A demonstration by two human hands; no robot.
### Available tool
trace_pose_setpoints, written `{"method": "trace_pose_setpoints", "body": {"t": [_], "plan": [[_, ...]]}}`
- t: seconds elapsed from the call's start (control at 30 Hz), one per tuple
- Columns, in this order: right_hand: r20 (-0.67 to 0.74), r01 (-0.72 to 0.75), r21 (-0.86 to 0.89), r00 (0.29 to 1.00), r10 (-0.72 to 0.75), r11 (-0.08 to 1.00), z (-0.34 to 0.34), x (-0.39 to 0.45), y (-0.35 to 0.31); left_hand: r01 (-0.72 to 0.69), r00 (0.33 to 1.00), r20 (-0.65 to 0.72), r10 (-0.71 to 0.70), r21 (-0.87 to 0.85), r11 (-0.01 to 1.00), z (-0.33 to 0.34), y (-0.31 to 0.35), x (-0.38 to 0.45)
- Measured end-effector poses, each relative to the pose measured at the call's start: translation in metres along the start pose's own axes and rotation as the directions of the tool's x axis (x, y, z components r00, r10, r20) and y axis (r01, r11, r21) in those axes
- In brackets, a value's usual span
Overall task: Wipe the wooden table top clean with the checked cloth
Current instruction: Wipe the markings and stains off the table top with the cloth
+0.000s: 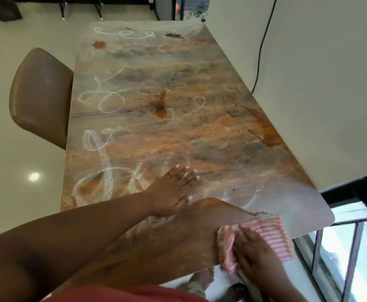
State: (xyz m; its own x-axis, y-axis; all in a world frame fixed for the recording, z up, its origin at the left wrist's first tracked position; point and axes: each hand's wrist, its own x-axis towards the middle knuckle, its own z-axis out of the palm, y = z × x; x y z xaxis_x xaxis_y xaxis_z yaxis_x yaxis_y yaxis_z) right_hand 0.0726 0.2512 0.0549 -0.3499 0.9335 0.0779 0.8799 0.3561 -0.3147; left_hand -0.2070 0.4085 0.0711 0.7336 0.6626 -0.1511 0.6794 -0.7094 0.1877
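Wiping is under way at the near right corner of the desk (178,131): the right hand (252,251) lies flat on the cloth (272,234), fingers spread and pressing it down onto the wood, not pinching it. The left hand (173,192) rests open on the desk near the near edge, fingers spread and holding nothing, seemingly bracing the body.

From the single head view, only a dark, clean-looking patch around the cloth seems done (roughly the near strip). White chalk loops (104,101) run along the left edge and far end, and brown stains (160,103) sit mid-desk and by the right edge. The next move likely calls for pushing the cloth farther from the near edge, with firm pressure over the stains.

No containers show anywhere; a chair (40,94) stands beside the left edge.
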Motion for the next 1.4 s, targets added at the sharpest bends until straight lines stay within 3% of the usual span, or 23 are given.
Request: {"method": "trace_pose_setpoints", "body": {"t": [0.1,0.17,0.27,0.33,0.4,0.57,0.67,0.7,0.83,0.9,1.03,1.17,1.27,1.33,1.4], "plan": [[-0.113,-0.259,-0.022,0.960,0.255,0.966,-0.010,0.044,0.027,0.019,1.000,0.008,-0.019,-0.001,1.000,0.004,0.011,0.027],[-0.115,-0.330,0.013,0.937,0.330,0.944,0.000,0.072,0.017,0.053,0.999,-0.001,-0.053,-0.015,0.998,0.008,0.021,0.047],[-0.003,-0.065,0.033,0.998,0.065,0.997,0.014,0.061,-0.010,0.070,0.998,0.000,-0.070,-0.034,0.997,0.009,0.035,0.074],[0.062,0.117,0.092,0.990,-0.123,0.989,0.006,0.026,0.001,0.058,0.998,0.001,-0.058,-0.038,0.998,0.007,0.041,0.094],[0.058,0.159,0.099,0.985,-0.165,0.982,-0.009,-0.005,0.030,0.062,0.998,0.008,-0.061,-0.024,0.998,0.005,0.042,0.106],[-0.050,-0.102,0.025,0.993,0.103,0.994,-0.039,0.011,0.112,0.079,0.997,-0.004,-0.079,-0.046,0.996,0.009,0.055,0.125],[-0.105,-0.358,0.030,0.927,0.359,0.933,-0.029,0.052,0.103,0.120,0.992,-0.030,-0.121,-0.038,0.992,0.009,0.063,0.136],[-0.091,-0.366,0.032,0.926,0.367,0.930,-0.023,0.058,0.092,0.128,0.991,-0.035,-0.129,-0.034,0.991,0.008,0.066,0.138],[0.069,-0.025,0.058,0.997,0.021,0.998,-0.016,0.021,0.064,0.096,0.995,-0.029,-0.096,-0.021,0.995,0.005,0.076,0.155],[0.048,0.030,0.101,0.998,-0.035,0.994,-0.028,-0.011,0.084,0.105,0.994,-0.021,-0.106,-0.018,0.994,0.005,0.076,0.163],[-0.066,-0.195,0.051,0.978,0.198,0.979,-0.056,-0.029,0.158,0.089,0.996,0.004,-0.088,-0.017,0.996,0.005,0.080,0.170],[-0.098,-0.493,0.026,0.865,0.493,0.870,-0.053,0.016,0.171,0.075,0.997,0.032,-0.075,0.003,0.997,0.002,0.088,0.175],[-0.044,-0.333,0.039,0.941,0.335,0.942,-0.031,0.029,0.113,0.073,0.997,0.006,-0.073,0.032,0.997,0.003,0.095,0.181],[-0.012,-0.102,0.120,0.995,0.104,0.988,-0.016,0.017,0.065,0.050,0.999,0.010,-0.050,0.040,0.998,0.002,0.098,0.185],[0.051,0.131,0.193,0.988,-0.144,0.972,-0.012,0.004,0.041,0.050,0.999,0.019,-0.051,0.044,0.998,0.000,0.099,0.187]]}}
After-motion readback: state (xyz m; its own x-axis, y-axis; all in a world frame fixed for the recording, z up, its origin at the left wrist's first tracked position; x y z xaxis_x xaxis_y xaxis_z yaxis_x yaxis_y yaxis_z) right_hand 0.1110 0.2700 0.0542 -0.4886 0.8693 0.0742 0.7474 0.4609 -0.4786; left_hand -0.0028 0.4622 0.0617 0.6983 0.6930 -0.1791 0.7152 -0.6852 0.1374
